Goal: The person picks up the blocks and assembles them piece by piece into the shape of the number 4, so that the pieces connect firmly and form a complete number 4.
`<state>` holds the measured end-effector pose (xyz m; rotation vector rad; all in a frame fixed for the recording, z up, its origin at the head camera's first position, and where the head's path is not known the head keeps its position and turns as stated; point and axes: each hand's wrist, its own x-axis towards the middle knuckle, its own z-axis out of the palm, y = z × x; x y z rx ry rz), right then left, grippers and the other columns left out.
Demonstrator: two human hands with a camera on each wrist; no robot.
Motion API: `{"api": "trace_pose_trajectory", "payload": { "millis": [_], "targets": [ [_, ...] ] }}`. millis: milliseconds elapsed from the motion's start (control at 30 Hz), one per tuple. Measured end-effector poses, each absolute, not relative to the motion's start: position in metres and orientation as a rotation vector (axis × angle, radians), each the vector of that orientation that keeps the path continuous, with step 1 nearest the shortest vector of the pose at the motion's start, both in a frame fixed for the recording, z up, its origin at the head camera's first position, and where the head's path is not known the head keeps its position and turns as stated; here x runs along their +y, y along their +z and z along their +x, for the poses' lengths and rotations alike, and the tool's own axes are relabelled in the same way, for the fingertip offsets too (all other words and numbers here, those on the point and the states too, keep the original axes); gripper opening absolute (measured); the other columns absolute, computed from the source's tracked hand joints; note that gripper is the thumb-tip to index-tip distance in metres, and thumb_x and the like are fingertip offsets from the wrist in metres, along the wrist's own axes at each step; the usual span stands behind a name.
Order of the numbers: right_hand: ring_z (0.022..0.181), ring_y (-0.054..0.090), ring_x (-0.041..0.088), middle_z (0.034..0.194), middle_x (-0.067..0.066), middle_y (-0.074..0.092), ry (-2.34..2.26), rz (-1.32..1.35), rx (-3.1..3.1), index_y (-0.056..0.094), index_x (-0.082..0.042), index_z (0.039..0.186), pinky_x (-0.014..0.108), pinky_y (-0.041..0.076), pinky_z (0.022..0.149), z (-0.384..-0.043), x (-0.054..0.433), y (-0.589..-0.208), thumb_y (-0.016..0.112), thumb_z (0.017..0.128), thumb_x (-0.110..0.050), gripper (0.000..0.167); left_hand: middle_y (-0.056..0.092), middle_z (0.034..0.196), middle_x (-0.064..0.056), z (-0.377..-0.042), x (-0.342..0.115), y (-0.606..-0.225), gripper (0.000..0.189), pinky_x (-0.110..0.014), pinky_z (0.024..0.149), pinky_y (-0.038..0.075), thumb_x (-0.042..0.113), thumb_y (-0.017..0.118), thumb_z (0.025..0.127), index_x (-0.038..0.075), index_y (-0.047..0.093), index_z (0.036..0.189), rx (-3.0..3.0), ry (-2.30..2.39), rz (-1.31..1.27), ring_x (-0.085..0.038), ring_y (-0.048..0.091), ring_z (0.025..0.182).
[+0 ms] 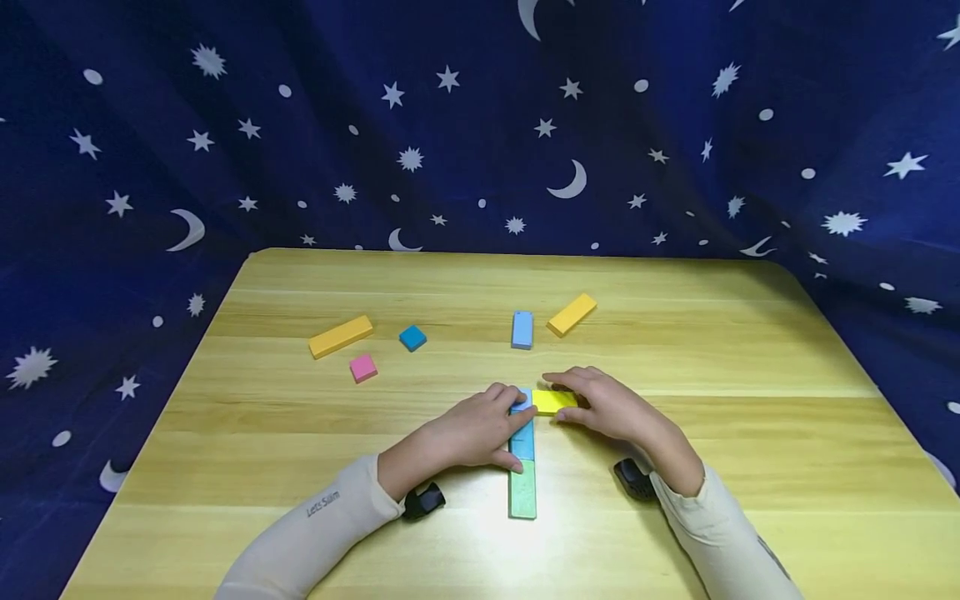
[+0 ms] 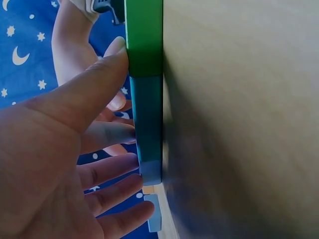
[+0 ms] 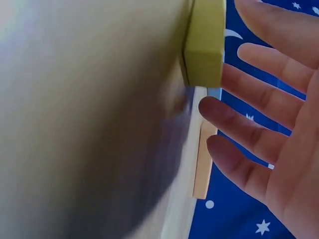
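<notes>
A column of flat blocks runs toward the front edge: a light blue block point(image 1: 524, 402) on top, a teal block point(image 1: 522, 447) in the middle and a green block point(image 1: 522, 496) below. My left hand point(image 1: 480, 429) lies over its left side, fingers extended, thumb touching the green block and fingertips on the teal and light blue ones. A yellow block point(image 1: 551, 403) sits crosswise against the column's upper right side. Around its right end is my right hand point(image 1: 603, 404), thumb in front and fingers behind, loosely spread; the right wrist view shows fingers beside the yellow block point(image 3: 204, 55), not curled round it.
Beyond the hands lie a second light blue block point(image 1: 522, 330) and an orange block point(image 1: 572, 314). Farther left are another orange block point(image 1: 341, 337), a blue square point(image 1: 412, 337) and a pink square point(image 1: 363, 368). A starry dark blue cloth point(image 1: 480, 150) hangs behind the wooden table point(image 1: 225, 433).
</notes>
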<state>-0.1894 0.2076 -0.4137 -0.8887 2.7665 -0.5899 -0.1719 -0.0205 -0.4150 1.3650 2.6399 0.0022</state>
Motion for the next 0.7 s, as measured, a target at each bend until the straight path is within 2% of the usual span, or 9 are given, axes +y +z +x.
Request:
{"api": "trace_pose_trajectory", "payload": {
  "millis": [467,700],
  "targets": [
    [0.112,0.049,0.038,0.12,0.021,0.055,-0.681,-0.819,2.833,0.047,0.0,0.13,0.053,0.038,0.093,-0.225,0.21,-0.412,0.064,0.085,-0.016,0.051,0.04,0.133,-0.005,-0.174,-0.021,-0.417,0.076,-0.026,0.098,0.038,0.062,0.05,0.08,0.016,0.038,0.139,2.652,-0.042,1.395,-0.018,0.038,0.12],
    [0.118,0.04,0.042,0.127,0.023,0.049,-0.606,-0.836,2.892,0.048,-0.002,0.13,0.056,0.031,0.098,-0.242,0.196,-0.41,0.066,0.083,-0.019,0.053,0.037,0.135,-0.005,-0.173,-0.023,-0.417,0.077,-0.025,0.098,0.038,0.063,0.048,0.08,0.017,0.036,0.141,2.642,-0.067,1.371,-0.018,0.037,0.122]
  ]
}}
